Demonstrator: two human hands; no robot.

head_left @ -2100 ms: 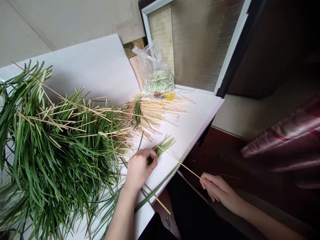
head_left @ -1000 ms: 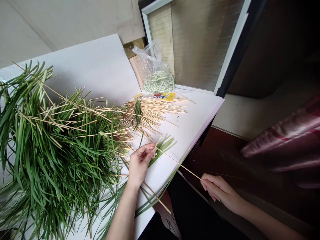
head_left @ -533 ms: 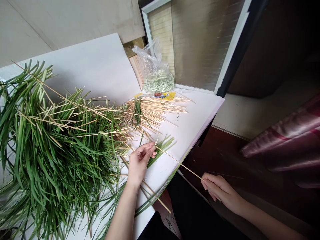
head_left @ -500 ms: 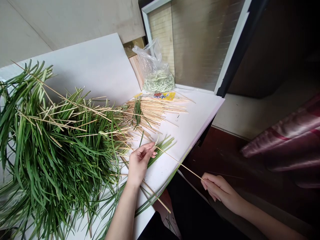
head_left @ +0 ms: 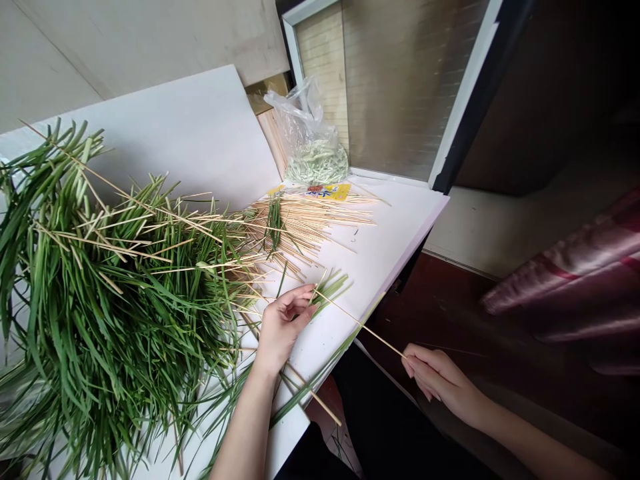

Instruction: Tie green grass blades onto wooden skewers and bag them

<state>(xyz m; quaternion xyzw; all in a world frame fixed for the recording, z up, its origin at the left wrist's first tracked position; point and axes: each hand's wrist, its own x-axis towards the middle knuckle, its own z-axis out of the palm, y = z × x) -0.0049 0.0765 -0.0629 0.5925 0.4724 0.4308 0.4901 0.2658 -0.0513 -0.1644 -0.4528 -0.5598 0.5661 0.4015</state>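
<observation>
Beside the smooth white worktop (head_left: 395, 213), the right hand (head_left: 437, 377) pinches a thin wooden stick (head_left: 383, 340), while the left hand (head_left: 283, 327) curls near slender green stems (head_left: 339, 283), its grip unclear to me.

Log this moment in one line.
right hand: holds thin stick | left hand: at stick's far end, grip unclear | green stalks: beside left hand | leafy pile: on white table

Leaves (head_left: 145, 333) left, bag (head_left: 316, 160) behind sticks (head_left: 313, 217)

Pale wall (head_left: 150, 40) behind a white tabletop (head_left: 395, 220), white-framed panel (head_left: 395, 87) alongside, dark red floor (head_left: 425, 300) below
</observation>
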